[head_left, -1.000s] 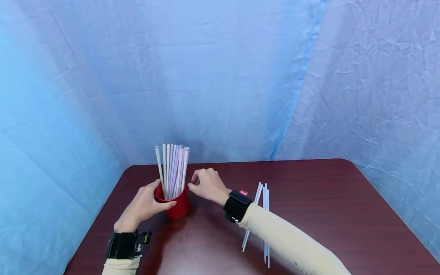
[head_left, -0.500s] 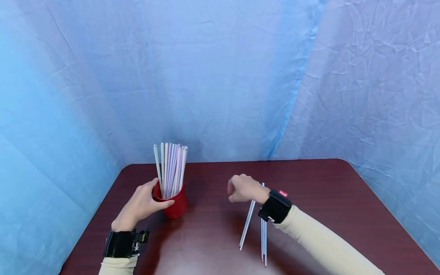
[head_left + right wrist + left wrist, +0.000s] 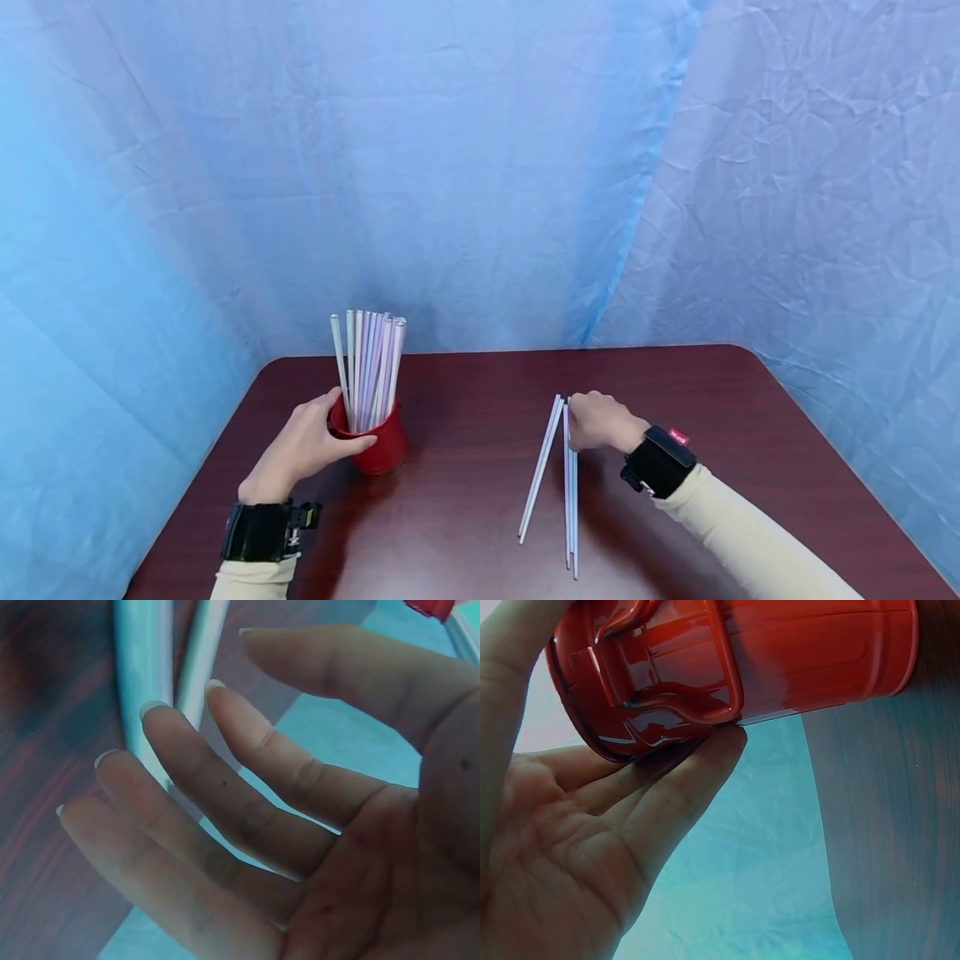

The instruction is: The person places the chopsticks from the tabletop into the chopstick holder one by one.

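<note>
Two hands at a red cup point(image 3: 378, 446) of straws and a row of loose straws point(image 3: 564, 475) on a dark table point(image 3: 750, 433).

The left hand point(image 3: 307, 446) curls round the cup's near-left side, fingers on its handle point(image 3: 667, 675); a bundle of pale straws point(image 3: 367, 367) stands upright inside. Well to the right of the cup, the loose straws lie flat on the table, and the right hand point(image 3: 596, 421) rests at their far ends with fingers relaxed and spread, fingertips point(image 3: 154, 712) just at the straws, gripping none.

Cup point(image 3: 382, 446) of straws point(image 3: 367, 367) at table point(image 3: 465, 400) left, loose straws point(image 3: 558, 475) at right.
</note>
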